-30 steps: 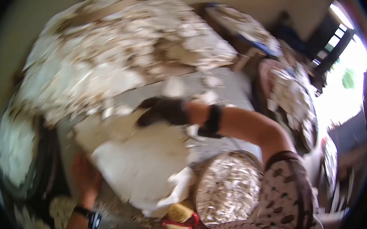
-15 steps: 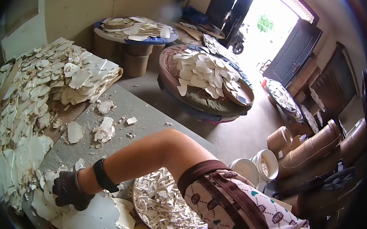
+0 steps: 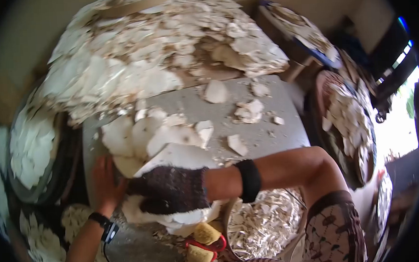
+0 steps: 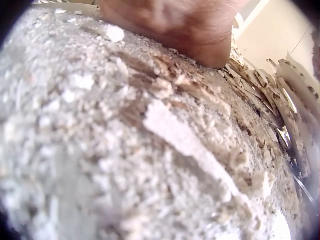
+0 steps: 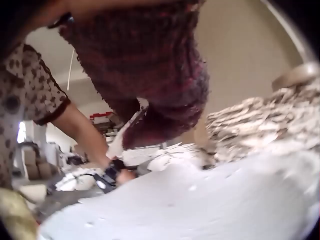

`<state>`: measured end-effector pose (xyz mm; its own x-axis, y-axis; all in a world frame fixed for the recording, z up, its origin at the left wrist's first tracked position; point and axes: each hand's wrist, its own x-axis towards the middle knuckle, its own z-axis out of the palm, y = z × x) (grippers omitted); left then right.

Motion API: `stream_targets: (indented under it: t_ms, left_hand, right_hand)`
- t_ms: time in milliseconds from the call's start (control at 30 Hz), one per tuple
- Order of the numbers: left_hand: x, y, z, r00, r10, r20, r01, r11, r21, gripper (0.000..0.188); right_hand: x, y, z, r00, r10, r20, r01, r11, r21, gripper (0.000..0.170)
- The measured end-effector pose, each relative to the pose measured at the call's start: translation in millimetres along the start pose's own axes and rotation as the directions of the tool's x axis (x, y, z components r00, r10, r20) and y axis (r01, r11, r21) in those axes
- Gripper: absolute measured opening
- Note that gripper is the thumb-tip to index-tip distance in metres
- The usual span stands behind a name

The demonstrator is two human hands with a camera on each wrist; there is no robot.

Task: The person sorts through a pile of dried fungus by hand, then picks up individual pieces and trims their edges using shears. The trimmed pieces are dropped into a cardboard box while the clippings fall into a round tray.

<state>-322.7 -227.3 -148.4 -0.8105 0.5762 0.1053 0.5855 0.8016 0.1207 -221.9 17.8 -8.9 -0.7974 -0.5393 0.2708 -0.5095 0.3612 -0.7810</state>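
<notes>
White sheets (image 3: 180,154) lie piled on the desk (image 3: 284,133), the pile's long axis running away from the person. Above them, the right hand (image 3: 172,188) pinches a thin white piece (image 5: 124,132), slanting edge-on; beside them, the left hand's fingers are released, pointing away.

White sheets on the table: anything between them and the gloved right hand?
Nothing visible. The right hand is right over the white sheets; the bare left hand sits off to their left, not between. The glove hides what is directly beneath it.
</notes>
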Motion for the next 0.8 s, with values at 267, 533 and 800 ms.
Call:
stream_targets:
  t_ms: [267,533,800]
  left_hand:
    - [4,12,-14,0.999,-0.007,-0.033,0.005,0.999,-0.054,0.071]
    - [8,12,-20,1.000,-0.002,-0.003,0.002,0.999,-0.053,0.072]
    - [10,15,-20,0.999,-0.031,0.036,0.034,0.996,-0.081,0.072]
  right_hand:
    - [53,97,-90,0.929,0.324,0.181,-0.370,0.842,0.391,0.023]
    - [78,252,-162,0.545,0.642,-0.540,-0.834,0.479,-0.273,0.047]
    - [81,282,-172,0.515,0.738,-0.435,-0.826,0.563,-0.024,0.059]
